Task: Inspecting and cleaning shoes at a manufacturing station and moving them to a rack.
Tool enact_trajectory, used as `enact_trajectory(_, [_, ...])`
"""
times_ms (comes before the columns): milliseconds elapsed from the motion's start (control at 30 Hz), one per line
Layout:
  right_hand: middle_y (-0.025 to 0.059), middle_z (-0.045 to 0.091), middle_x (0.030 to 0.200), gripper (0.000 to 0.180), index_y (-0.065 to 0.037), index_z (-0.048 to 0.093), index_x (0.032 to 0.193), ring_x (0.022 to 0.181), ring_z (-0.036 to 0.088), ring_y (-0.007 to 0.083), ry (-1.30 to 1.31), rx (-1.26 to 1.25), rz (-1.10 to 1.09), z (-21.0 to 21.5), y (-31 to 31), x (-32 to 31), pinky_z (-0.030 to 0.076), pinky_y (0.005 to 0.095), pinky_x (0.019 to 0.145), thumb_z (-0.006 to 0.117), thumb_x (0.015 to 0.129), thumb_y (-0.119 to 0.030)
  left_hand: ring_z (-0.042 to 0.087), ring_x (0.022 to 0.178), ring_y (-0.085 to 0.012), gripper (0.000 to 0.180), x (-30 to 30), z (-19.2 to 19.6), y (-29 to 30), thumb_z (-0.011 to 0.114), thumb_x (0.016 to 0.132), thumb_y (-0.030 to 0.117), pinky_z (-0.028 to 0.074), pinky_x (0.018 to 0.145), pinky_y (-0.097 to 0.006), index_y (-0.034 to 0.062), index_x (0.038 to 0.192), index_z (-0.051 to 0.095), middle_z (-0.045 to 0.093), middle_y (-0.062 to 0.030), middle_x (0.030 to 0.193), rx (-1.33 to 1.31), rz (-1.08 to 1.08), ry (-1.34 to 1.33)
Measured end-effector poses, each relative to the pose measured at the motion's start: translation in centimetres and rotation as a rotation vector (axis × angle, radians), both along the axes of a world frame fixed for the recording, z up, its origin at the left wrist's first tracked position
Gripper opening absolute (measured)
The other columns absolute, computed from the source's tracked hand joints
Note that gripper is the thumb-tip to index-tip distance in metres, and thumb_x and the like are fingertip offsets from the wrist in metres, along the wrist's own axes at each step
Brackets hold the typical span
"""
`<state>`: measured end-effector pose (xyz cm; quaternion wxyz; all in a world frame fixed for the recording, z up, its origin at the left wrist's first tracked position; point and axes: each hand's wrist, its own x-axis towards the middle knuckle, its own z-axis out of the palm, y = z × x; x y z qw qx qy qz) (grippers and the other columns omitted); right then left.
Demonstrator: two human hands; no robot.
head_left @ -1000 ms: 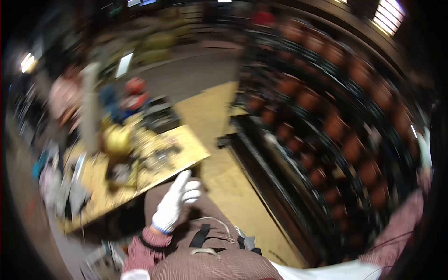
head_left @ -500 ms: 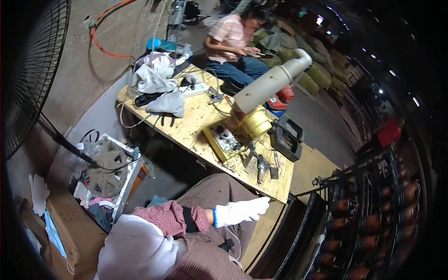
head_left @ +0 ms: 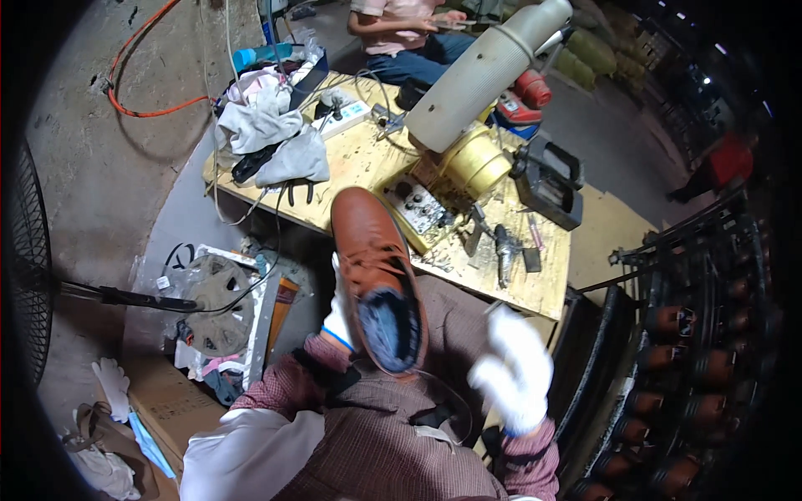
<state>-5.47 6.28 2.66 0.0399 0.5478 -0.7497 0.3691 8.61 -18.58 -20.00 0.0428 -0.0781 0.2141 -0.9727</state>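
At the frame's centre, the gloved left hand (head_left: 338,316) clamps a brown laced shoe (head_left: 374,265) by its side; toward the lower right, the blurred right hand (head_left: 515,371) holds thumb and fingers apart.

white-gloved hands (head_left: 516,367): 2 | held brown lace-up shoe (head_left: 365,225): 1 | wooden surface (head_left: 539,288): 1 | power strip (head_left: 341,123): 1 | fan (head_left: 32,259): 1 | face mask (head_left: 150,447): 1

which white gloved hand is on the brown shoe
The left hand, its glove along the left side of the brown shoe; the right hand, blurred, is apart from it.
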Motion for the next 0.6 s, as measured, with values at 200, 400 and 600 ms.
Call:
enact_trajectory(200, [0.0199, 0.069, 0.122, 0.069, -0.004, 0.055, 0.142, 0.107, 0.069, 0.0364, -0.040, 0.220, -0.613, -10.5, -4.0, -11.8, 0.054, 0.0425, 0.092, 0.079, 0.082, -0.027, 0.056, 0.130, -0.0323, 0.065, -2.2, 2.9, -4.4, 0.049, 0.102, 0.056, 0.044, 0.113, -0.048, 0.0141, 0.151, 0.046, 0.056, -0.0107, 0.145, -0.378, 0.237, -0.419])
enact_trajectory(400, [0.0177, 0.069, 0.093, 0.073, -0.009, 0.045, 0.150, 0.083, 0.070, 0.0357, 0.158, 0.670, -0.737, -16.5, -6.6, -14.3, 0.055, 0.0469, 0.074, 0.074, 0.085, -0.027, 0.058, 0.126, -0.0338, 0.071, -6.7, -2.1, -9.0, 0.050, 0.100, 0.062, 0.047, 0.110, -0.050, 0.0144, 0.152, 0.043, 0.057, -0.0123, 0.144, -0.392, 0.204, -0.326])
enact_trajectory(600, [0.0185, 0.067, 0.095, 0.059, -0.009, 0.053, 0.144, 0.087, 0.068, 0.0359, 0.085, 0.529, -0.741, -16.8, -4.7, -15.8, 0.053, 0.0459, 0.078, 0.069, 0.088, -0.022, 0.058, 0.126, -0.0346, 0.071, -6.4, 2.6, -8.3, 0.049, 0.099, 0.063, 0.046, 0.111, -0.051, 0.0136, 0.149, 0.047, 0.058, -0.0135, 0.141, -0.607, 0.199, -0.515])
